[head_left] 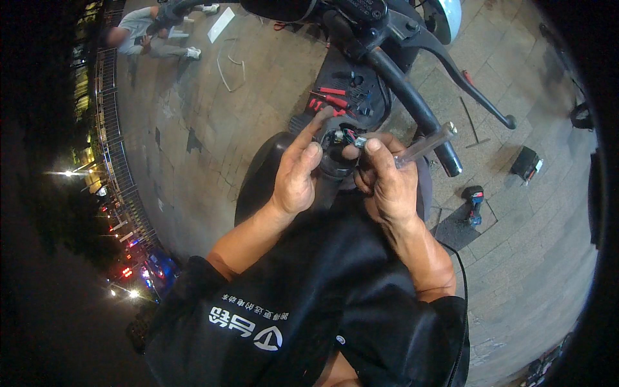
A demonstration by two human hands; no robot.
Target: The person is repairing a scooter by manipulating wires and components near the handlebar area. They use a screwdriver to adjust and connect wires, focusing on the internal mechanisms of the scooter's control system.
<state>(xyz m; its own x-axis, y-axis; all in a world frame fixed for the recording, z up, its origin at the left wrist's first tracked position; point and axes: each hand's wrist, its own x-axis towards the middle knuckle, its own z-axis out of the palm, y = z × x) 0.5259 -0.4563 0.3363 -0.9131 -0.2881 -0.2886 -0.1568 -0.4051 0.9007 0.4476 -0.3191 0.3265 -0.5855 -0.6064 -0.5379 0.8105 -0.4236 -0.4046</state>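
Note:
My left hand is closed around the side of a small black housing, thumb on the near side and index finger stretched along it. Thin coloured wires show in the housing's open top. Between thumb and fingertips, my right hand pinches a small pale connector at the wires. Tucked in the same hand is a screwdriver with a clear handle pointing up to the right; its blade is hidden. Both hands are close together, over a black scooter seat.
A black handlebar with a brake lever rises just beyond my right hand. Red-handled tools lie on the footboard. A cordless drill and a dark box are on the paving to the right. Someone sits at the far left.

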